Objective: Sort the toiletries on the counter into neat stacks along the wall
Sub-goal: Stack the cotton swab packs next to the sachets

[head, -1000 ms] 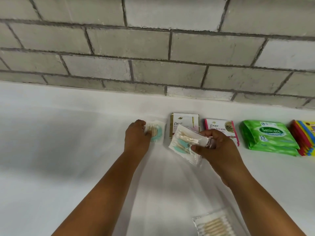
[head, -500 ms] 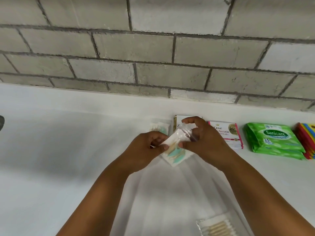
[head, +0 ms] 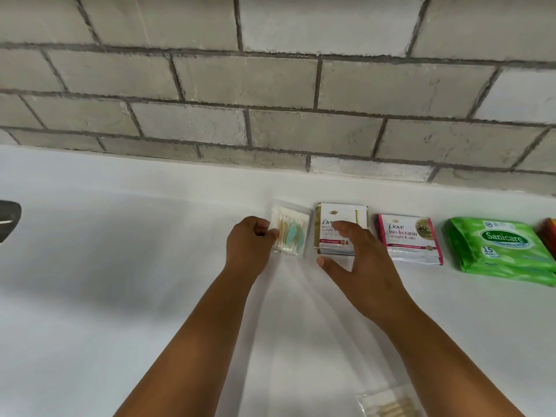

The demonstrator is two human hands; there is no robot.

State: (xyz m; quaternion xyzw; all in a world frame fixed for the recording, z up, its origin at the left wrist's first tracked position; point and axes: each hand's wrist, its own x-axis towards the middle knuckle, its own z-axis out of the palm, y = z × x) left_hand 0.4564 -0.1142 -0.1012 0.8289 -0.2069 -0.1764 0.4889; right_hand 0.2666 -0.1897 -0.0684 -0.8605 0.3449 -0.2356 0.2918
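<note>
Most of the sorting seems done, as I judge it: a row of toiletries lies along the brick wall (head: 270,94), and only one clear packet of cotton swabs (head: 388,406), near the bottom edge of the view and far from the wall, is not yet placed. Taking the gold Dove sachet stack (head: 341,225) as the landmark, the cotton bud pack (head: 290,233) with the teal pieces lies flat on the white counter (head: 120,281) just to its left, close to the wall. The pack's long axis runs toward the wall, and the sticks inside lie the same way, only a little tilted. The left hand (head: 248,246) has its fingers curled and pinches the left edge of this pack, so I think the pack is being set or straightened on its stack. The right hand (head: 358,266) hovers over the lower corner of the gold Dove stack with its fingers spread and relaxed; it holds nothing, though I cannot tell if a fingertip touches the sachets. To the right of the landmark come the pink Dove bio keratin sachets (head: 410,240), then the green Sanicare wipes (head: 499,248), and then a red stack (head: 549,236) cut off by the frame.
</note>
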